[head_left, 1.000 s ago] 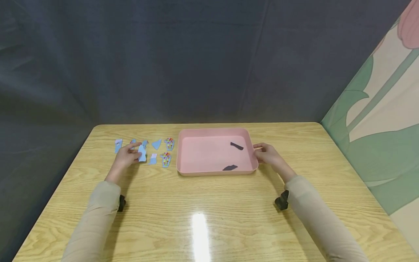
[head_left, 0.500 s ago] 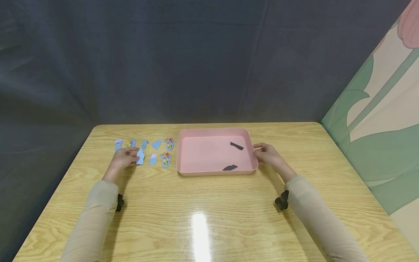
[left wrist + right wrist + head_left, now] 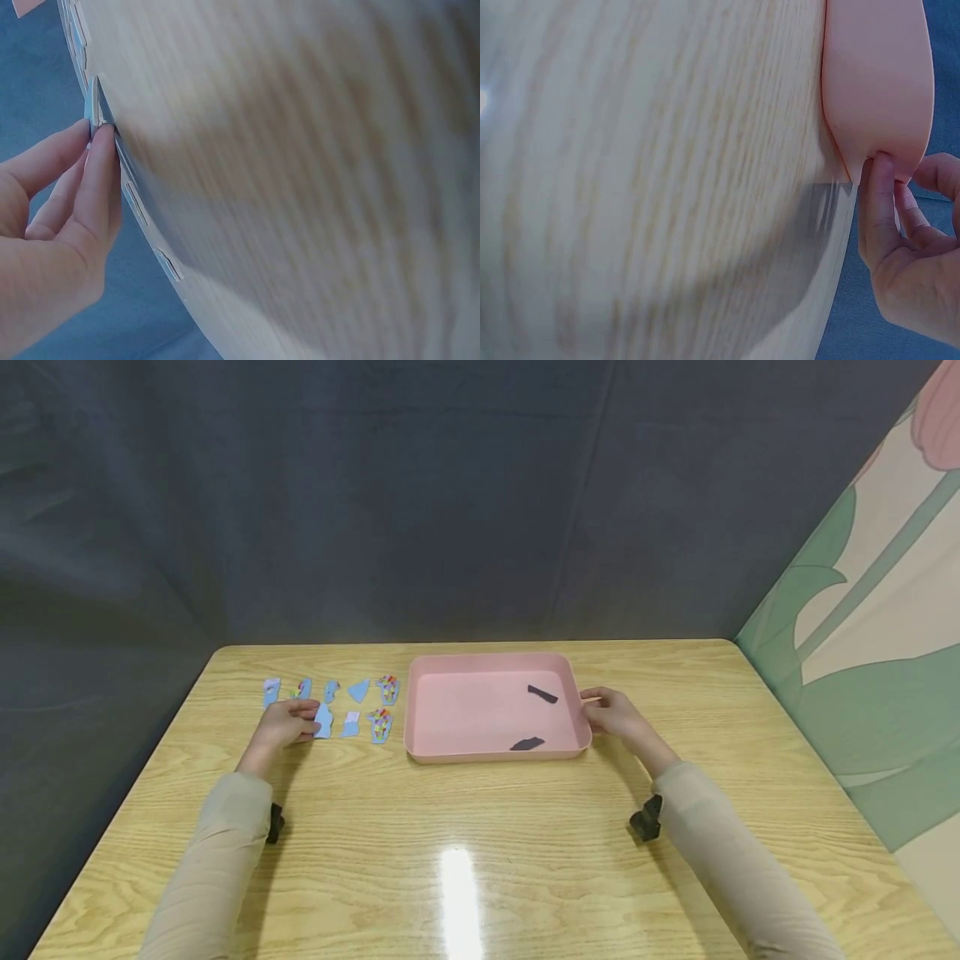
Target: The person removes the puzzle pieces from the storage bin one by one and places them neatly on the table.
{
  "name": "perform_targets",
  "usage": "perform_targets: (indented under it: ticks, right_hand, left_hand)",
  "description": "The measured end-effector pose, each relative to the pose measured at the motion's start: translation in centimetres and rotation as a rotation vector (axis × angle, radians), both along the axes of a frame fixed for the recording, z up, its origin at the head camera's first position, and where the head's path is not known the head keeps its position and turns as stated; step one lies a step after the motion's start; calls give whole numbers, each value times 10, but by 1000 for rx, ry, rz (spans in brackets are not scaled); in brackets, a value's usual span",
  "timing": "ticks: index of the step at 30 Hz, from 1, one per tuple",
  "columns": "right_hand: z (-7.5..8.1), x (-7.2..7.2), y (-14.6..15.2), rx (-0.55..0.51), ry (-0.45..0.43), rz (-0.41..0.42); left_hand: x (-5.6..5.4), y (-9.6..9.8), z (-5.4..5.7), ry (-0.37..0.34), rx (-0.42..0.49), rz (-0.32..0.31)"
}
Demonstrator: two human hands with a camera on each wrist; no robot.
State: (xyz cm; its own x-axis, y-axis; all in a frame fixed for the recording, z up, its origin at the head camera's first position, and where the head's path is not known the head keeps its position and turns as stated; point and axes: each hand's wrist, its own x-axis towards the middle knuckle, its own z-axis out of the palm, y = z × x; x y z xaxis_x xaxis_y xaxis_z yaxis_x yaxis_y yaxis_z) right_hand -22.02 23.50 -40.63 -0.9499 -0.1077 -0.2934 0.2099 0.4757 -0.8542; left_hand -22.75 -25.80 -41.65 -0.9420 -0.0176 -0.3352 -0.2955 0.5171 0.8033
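My left hand (image 3: 283, 727) pinches a light blue puzzle piece (image 3: 323, 721) with wavy edges, low over the table at the left. In the left wrist view the piece (image 3: 95, 105) is seen edge-on, tilted between thumb and fingertips. Around it lie several flat blue puzzle pieces, one triangular (image 3: 359, 691), one with a lilac top (image 3: 351, 724), and two with bright multicoloured patterns (image 3: 380, 726). My right hand (image 3: 613, 713) grips the right end of a shallow pink tray (image 3: 495, 757). In the right wrist view, fingers press the tray's outer wall (image 3: 877, 82) and the thumb is at its rim.
Inside the tray lie a dark strip (image 3: 542, 694) and a dark irregular flat piece (image 3: 527, 744). The wooden table (image 3: 480, 827) ends at a dark curtain (image 3: 480, 510) behind. A patterned wall (image 3: 885, 610) stands to the right.
My left hand has moved slightly left and nearer, lowering the light blue piece in front of the back row, where pieces it covered now show. The right hand and tray have stayed still.
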Motion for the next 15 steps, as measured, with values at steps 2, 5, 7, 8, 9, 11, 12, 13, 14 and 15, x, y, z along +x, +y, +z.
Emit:
perform_targets:
  ticks: [2, 5, 7, 8, 9, 11, 12, 13, 14, 15]
  right_hand:
    - [0, 0, 0, 0, 0, 3]
    - [0, 1, 0, -6, 4, 3]
    - [0, 1, 0, -8, 10, 5]
    - [0, 1, 0, -8, 14, 8]
    - [0, 0, 1, -9, 15, 7]
    - [-1, 0, 1, -8, 18, 9]
    - [-1, 0, 1, -7, 18, 10]
    - [-1, 0, 1, -6, 17, 10]
    - [-1, 0, 1, -5, 16, 11]
    - [-1, 0, 1, -3, 14, 8]
  left_hand:
    - [0, -1, -1, 1, 9, 7]
    - [-2, -4, -4, 18, 51, 9]
    - [-3, -8, -8, 40, 103, 7]
    - [-3, -8, -8, 43, 109, 9]
    - [-3, -8, -8, 48, 111, 9]
    - [-3, -7, -7, 48, 89, 17]
    - [-2, -6, -6, 50, 76, 20]
    - [-1, -3, -3, 37, 36, 23]
    - [0, -1, -2, 36, 21, 24]
    - [1, -1, 0, 35, 13, 22]
